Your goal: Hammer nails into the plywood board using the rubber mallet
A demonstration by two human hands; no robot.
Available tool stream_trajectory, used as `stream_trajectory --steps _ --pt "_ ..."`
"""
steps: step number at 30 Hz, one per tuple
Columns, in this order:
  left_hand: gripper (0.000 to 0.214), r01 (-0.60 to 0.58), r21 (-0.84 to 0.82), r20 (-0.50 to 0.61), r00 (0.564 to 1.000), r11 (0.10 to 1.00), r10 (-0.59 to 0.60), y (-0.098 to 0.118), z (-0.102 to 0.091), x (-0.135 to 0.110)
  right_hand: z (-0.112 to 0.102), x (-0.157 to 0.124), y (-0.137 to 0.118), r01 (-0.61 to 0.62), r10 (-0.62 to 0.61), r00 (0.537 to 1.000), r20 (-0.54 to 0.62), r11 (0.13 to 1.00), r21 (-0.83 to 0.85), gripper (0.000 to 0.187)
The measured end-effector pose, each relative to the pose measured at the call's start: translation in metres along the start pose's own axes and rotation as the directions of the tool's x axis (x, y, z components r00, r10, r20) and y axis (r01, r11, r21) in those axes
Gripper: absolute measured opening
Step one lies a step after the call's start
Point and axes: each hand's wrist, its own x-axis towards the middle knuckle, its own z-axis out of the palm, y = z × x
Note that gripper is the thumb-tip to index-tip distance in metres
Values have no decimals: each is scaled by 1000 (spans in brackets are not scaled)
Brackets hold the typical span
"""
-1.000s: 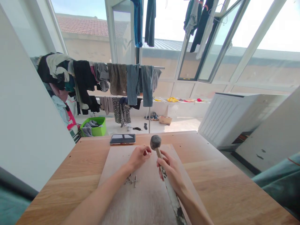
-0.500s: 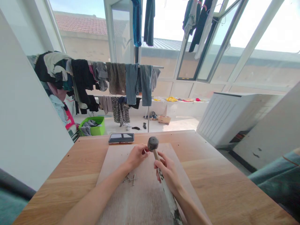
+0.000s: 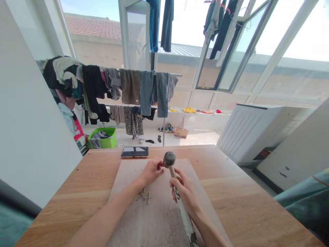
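Observation:
My right hand (image 3: 183, 185) is wrapped round the light, worn handle of a mallet (image 3: 169, 159) with a dark round head. The mallet's head is raised in front of my left hand (image 3: 153, 170), whose fingers are pinched together close to a wooden board (image 3: 154, 219). What the left fingertips hold, if anything, is too small and partly hidden behind the mallet head. Several loose nails (image 3: 146, 197) lie crossed on the board beside my left forearm.
The board rests on a wooden table (image 3: 244, 202). Near its far edge lies a phone (image 3: 135, 152). Beyond stand a green basket (image 3: 110, 140) with clothes, a rack of hanging laundry (image 3: 147, 89), and a white ribbed cabinet-like unit (image 3: 239, 133) at the right.
The whole view has shifted slightly, so things appear a little further right and lower. Both hands and the mallet keep nearly the same pose.

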Motion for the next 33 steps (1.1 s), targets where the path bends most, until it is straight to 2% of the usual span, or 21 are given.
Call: stream_trajectory --steps 3,7,10,13,16,18,24,29,33 --pt "9 31 74 48 998 997 -35 6 -13 1 1 0 -1 -12 12 1000 -3 1000 -3 49" --pt "11 39 216 186 979 976 -80 15 -47 -2 1 0 -1 -46 46 999 4 999 -14 52" --pt "17 33 314 372 915 949 -155 23 -72 -11 1 -2 -2 -39 39 999 -2 999 -5 53" --pt "30 17 433 459 856 901 -236 36 -84 -22 0 -3 -4 -25 25 1000 -10 1000 -16 53" --pt "34 -44 600 457 838 799 -297 52 -82 -29 0 -2 -4 -23 23 1000 -15 1000 -18 54" --pt "32 -77 656 453 836 751 -309 60 -76 -31 0 -2 -3 -26 26 1000 -17 1000 -12 55" --pt "37 -167 638 507 826 751 -247 64 -62 -32 -1 -1 -1 -16 16 1000 -19 1000 -15 54" --pt "33 -202 576 478 869 793 -126 53 -60 -26 -1 -2 1 -21 21 1000 -14 1000 -19 52" --pt "29 -155 591 431 890 791 -147 47 -63 -24 0 -2 -2 -18 18 1000 -24 1000 -11 53"
